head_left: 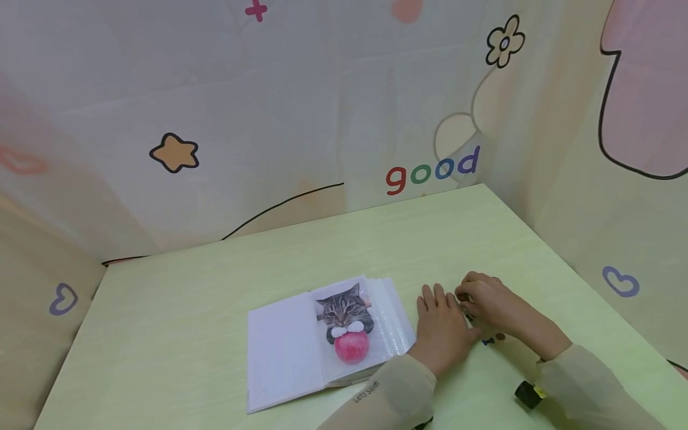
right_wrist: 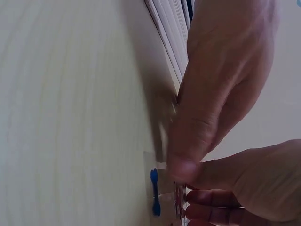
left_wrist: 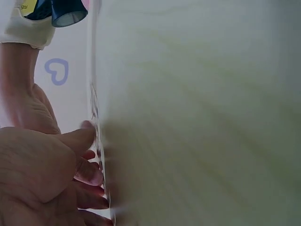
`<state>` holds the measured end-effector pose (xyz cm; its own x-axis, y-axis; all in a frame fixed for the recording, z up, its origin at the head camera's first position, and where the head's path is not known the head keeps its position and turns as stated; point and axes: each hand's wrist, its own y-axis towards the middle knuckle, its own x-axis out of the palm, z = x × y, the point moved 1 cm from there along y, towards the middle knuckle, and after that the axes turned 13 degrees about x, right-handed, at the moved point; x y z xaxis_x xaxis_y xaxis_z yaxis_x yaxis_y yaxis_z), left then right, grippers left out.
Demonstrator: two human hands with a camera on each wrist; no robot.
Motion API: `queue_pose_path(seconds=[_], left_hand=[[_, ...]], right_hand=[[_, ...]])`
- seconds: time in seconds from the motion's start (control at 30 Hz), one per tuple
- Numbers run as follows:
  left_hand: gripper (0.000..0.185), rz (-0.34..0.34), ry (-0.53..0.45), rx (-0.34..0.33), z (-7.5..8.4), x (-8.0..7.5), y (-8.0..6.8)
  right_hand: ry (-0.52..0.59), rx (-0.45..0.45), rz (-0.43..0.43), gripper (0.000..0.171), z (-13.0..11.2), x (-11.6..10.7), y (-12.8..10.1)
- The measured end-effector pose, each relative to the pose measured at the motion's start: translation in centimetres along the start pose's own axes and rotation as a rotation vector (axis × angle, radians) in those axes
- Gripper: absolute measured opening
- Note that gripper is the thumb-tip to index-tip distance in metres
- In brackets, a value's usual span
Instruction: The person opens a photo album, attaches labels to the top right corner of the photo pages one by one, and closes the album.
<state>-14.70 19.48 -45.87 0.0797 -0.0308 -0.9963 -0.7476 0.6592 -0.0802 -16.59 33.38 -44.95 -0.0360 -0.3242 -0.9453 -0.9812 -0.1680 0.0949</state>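
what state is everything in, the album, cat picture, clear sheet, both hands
Photo album, open on the table
Cat picture, facing up on the right-hand page
Clear sheet, partly hidden by the hands
Left hand, palm down, fingers straight
Right hand, fingers curled; whether it pinches anything is unclear

Table (head_left: 215, 286): pale yellow-green top, faint streaky grain | On it, near centre: photo album (head_left: 323, 343) lying open, left side plain white, right side showing a cat picture (head_left: 346, 313) with a pink ball (head_left: 352, 347) | Right of album: clear sheet (right_wrist: 165, 209), partly covered, bearing a blue bone shape (right_wrist: 155, 192)
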Motion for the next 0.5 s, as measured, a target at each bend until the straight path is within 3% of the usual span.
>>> queue_pose_path(seconds=[0.5], left_hand=[[0.089,-0.031,0.064,-0.005,0.13,-0.66,0.04]], right_hand=[[0.063,-0.004,-0.148,0.009,0.12,-0.93,0.65]])
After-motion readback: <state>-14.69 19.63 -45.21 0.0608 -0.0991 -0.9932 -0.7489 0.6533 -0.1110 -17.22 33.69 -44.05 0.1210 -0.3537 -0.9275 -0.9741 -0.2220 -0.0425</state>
